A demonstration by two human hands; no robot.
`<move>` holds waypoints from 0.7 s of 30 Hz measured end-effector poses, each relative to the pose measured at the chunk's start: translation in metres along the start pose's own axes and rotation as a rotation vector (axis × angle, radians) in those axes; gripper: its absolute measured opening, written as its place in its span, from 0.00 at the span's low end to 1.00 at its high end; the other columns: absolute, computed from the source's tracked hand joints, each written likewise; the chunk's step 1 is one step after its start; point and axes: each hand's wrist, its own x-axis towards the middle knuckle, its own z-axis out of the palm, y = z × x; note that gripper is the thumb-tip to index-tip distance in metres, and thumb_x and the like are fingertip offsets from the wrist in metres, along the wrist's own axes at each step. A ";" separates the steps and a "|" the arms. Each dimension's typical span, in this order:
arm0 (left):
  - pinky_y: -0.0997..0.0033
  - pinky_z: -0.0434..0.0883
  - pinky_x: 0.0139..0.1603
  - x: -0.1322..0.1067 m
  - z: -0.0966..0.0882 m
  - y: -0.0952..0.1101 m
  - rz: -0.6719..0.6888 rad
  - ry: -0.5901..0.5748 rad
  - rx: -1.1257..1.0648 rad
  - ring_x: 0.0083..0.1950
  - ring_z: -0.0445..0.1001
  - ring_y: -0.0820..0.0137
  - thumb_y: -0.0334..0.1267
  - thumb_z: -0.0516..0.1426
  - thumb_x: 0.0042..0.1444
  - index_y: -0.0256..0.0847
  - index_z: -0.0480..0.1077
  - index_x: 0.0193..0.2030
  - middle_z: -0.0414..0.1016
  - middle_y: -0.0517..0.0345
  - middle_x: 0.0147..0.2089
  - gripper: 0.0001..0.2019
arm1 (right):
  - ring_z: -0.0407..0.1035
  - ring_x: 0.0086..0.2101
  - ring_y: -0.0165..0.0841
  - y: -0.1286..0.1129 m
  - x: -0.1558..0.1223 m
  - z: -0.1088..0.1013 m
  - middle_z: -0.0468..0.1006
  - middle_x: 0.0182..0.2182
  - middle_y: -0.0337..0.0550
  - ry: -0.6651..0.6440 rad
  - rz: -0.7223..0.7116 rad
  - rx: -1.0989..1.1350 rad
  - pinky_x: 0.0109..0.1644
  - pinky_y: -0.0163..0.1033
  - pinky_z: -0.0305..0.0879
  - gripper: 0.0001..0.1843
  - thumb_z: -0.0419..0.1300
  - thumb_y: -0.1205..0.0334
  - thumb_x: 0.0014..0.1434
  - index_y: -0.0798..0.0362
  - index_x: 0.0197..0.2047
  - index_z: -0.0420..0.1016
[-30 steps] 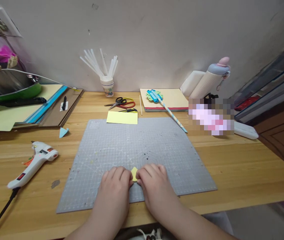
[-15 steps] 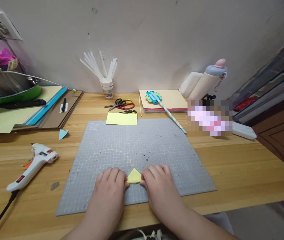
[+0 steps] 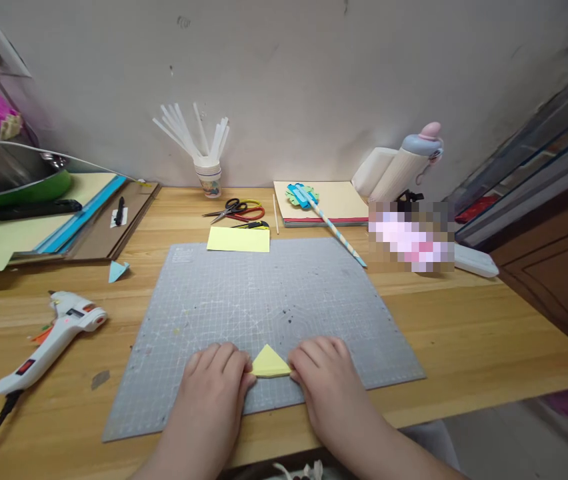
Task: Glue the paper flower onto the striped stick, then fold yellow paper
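A small yellow paper triangle (image 3: 269, 363) lies flat on the grey cutting mat (image 3: 274, 300) near its front edge. My left hand (image 3: 214, 387) rests knuckles-up on the mat, its curled fingertips pressing the triangle's left corner. My right hand (image 3: 327, 383) does the same at the right corner, fingers curled down onto the paper. Both hands pin the folded piece from either side.
A white glue gun (image 3: 49, 337) lies left of the mat with its cord running off the front. Behind the mat are a yellow paper sheet (image 3: 239, 239), scissors (image 3: 237, 209), a cup of glue sticks (image 3: 207, 177), a paper stack (image 3: 329, 200) and a blue paper scrap (image 3: 117, 270).
My hands have slid apart along the fold, uncovering more of the yellow triangle. The view has shifted slightly to the right.
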 end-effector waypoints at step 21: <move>0.64 0.57 0.39 -0.013 0.002 0.004 0.024 0.010 -0.049 0.38 0.65 0.66 0.31 0.49 0.61 0.42 0.66 0.34 0.68 0.59 0.34 0.07 | 0.64 0.37 0.35 -0.012 -0.004 -0.002 0.73 0.33 0.40 0.043 0.003 0.198 0.43 0.42 0.54 0.05 0.54 0.68 0.61 0.50 0.36 0.70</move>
